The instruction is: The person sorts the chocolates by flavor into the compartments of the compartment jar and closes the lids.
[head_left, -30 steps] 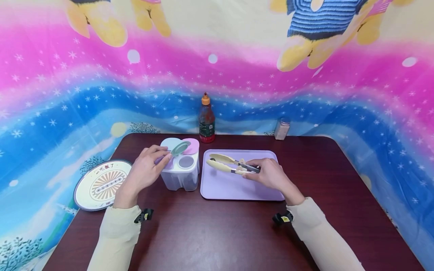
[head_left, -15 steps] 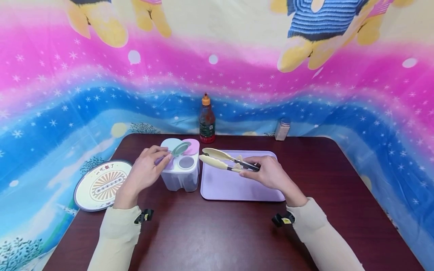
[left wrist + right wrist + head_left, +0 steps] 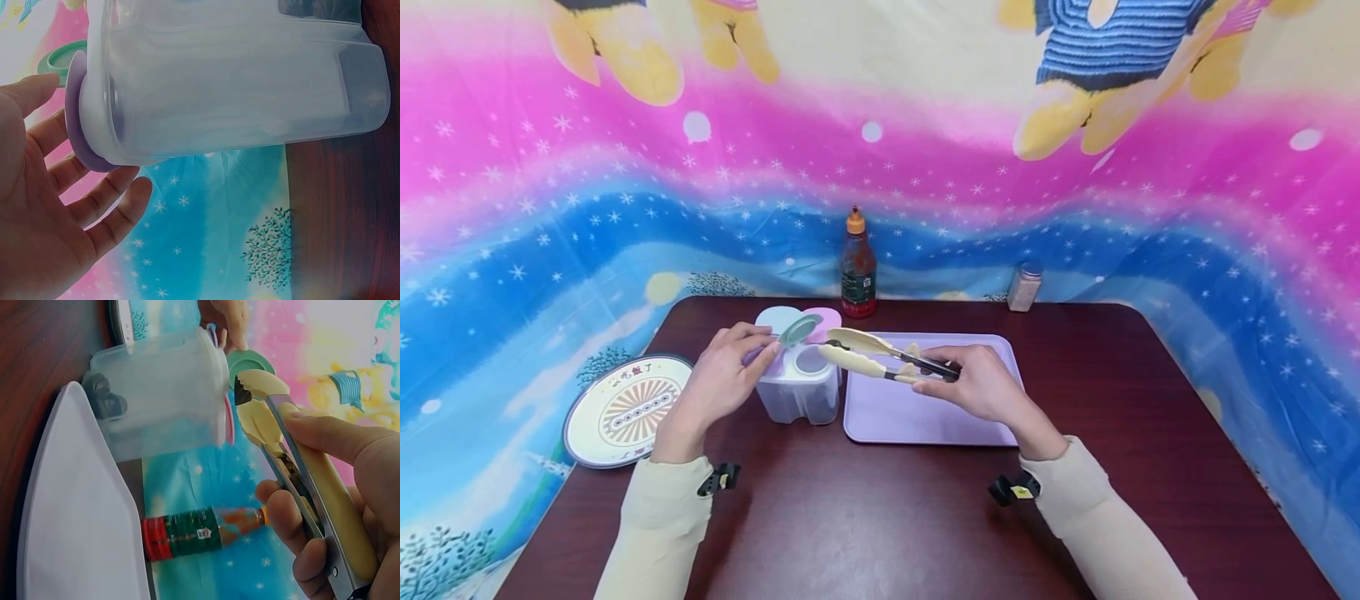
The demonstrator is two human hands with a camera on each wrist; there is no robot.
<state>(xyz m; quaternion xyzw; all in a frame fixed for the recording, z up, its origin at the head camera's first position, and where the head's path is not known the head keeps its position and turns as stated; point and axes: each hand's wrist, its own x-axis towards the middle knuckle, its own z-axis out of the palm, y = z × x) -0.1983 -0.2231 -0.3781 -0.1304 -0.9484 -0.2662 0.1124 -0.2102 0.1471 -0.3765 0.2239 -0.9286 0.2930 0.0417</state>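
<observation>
My left hand (image 3: pixel 726 375) lies over the left side of a clear storage box (image 3: pixel 797 400) with several coloured lids. Its thumb touches the raised green lid (image 3: pixel 65 57), and its fingers rest along the purple lid (image 3: pixel 78 115). My right hand (image 3: pixel 981 383) grips cream-coloured tongs (image 3: pixel 331 494) with metal arms. The tong tips hover by the box's uncovered round opening (image 3: pixel 811 360), with a small dark piece (image 3: pixel 242 392) between them. Through the clear wall, dark pieces (image 3: pixel 103 397) show at the bottom of the box.
A lilac tray (image 3: pixel 917 417) lies right of the box, beneath the tongs. An oval plate (image 3: pixel 625 433) sits at the left table edge. A red sauce bottle (image 3: pixel 858 279) stands behind, and a small shaker jar (image 3: pixel 1024 287) is at the back right.
My right hand has carried the tongs with the dark piece leftward from above the tray to the box opening. The left hand and green lid have stayed in place.
</observation>
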